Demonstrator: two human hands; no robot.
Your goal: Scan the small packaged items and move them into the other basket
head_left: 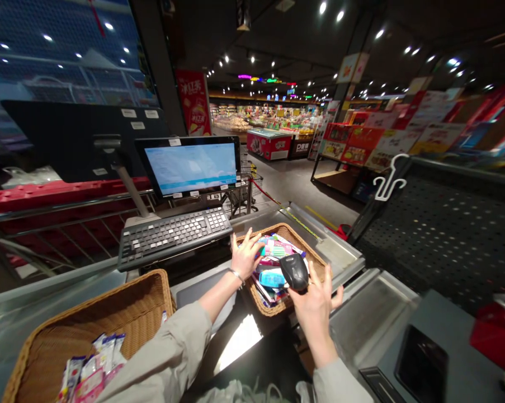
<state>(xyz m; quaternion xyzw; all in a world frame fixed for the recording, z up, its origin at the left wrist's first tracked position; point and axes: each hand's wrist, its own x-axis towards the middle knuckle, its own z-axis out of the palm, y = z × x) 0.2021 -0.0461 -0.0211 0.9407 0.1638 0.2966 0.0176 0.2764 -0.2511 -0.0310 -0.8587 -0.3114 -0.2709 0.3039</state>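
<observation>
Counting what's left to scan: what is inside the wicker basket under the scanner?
A pile of colourful flat packets, with the left hand on them. The scanner in the right hand covers some, and the lower layers are hidden.

keyboard (174,235) before monitor (191,167) | far basket (277,228) right of keyboard, packets (275,249) in it, scanner (294,271) above | near basket (122,305) left

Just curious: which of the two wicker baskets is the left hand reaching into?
The farther basket, right of the keyboard; the left hand is on its packets. The nearer basket sits by the elbow.
</observation>
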